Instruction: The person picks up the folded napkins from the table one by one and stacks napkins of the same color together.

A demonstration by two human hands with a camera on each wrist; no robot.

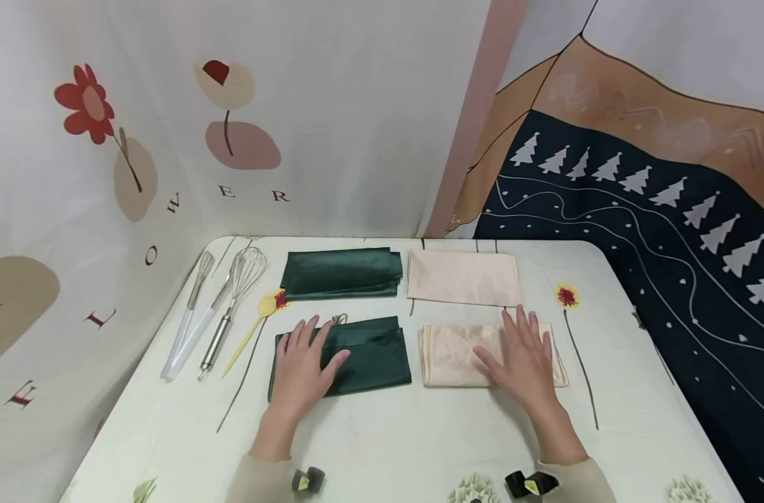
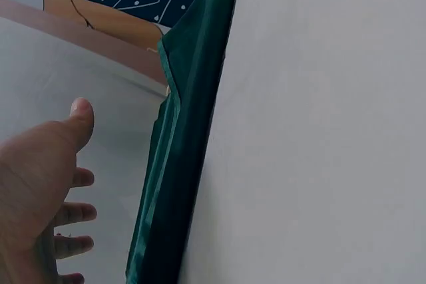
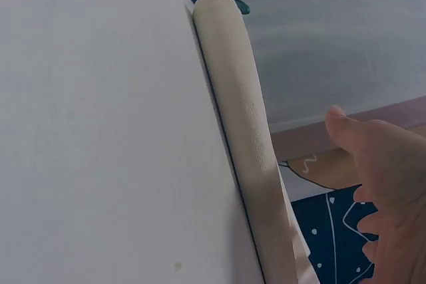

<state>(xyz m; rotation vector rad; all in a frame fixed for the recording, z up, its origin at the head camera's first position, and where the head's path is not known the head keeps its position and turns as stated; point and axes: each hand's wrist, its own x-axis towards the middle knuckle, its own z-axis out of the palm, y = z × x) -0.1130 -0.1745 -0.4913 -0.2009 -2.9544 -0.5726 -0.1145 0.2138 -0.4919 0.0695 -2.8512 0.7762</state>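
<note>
A folded dark green cloth (image 1: 369, 360) lies at the front left of the table, and my left hand (image 1: 303, 367) hovers over its left part with fingers straight and spread. In the left wrist view a gap shows between the left hand (image 2: 40, 184) and the thick folded edge of the green cloth (image 2: 183, 144). To the right is a folded pale pink cloth (image 1: 457, 356). Above its right part my right hand (image 1: 523, 360) is held with fingers extended. The right wrist view shows the right hand (image 3: 393, 177) beside the pink cloth's rounded fold (image 3: 236, 98), gripping nothing.
Behind lie another folded green cloth (image 1: 341, 272) and another pink cloth (image 1: 464, 277). At the left are a whisk (image 1: 218, 342), a yellow spoon (image 1: 253, 332) and two white-handled utensils (image 1: 193, 342). Printed curtains (image 1: 357, 126) hang behind the flower-patterned tablecloth (image 1: 394, 447).
</note>
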